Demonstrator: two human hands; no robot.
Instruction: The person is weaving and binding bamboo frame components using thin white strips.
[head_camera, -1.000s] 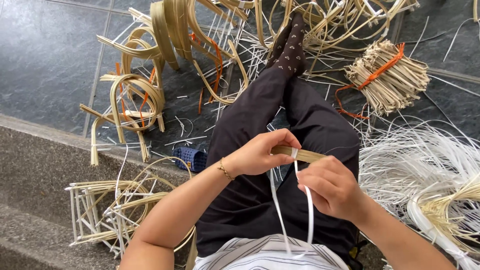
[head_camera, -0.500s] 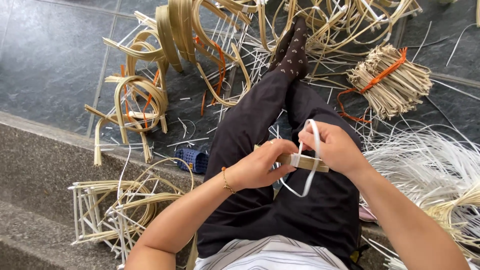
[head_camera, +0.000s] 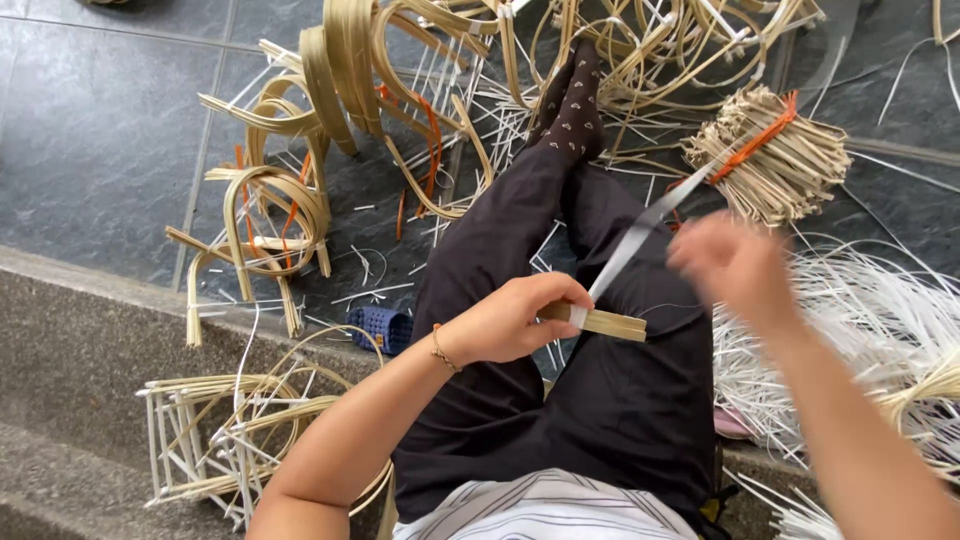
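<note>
Above dark tiles, left hand (head_camera: 515, 322) clenches bamboo strips (head_camera: 600, 322); blurred right hand (head_camera: 735, 265) pulls white strap (head_camera: 640, 238) taut.

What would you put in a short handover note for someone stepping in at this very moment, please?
Left hand: closed on a flat bundle of bamboo strips over the lap.
Right hand: raised and blurred, apparently pulling the white binding strip taut from the bundle; grip unclear.
Around: bent bamboo hoops on the floor ahead, tied stick bundle to the right, loose white strips beside the right knee.
Done: strip attached at the bundle.
Left: no finished binding or knot visible.
</note>
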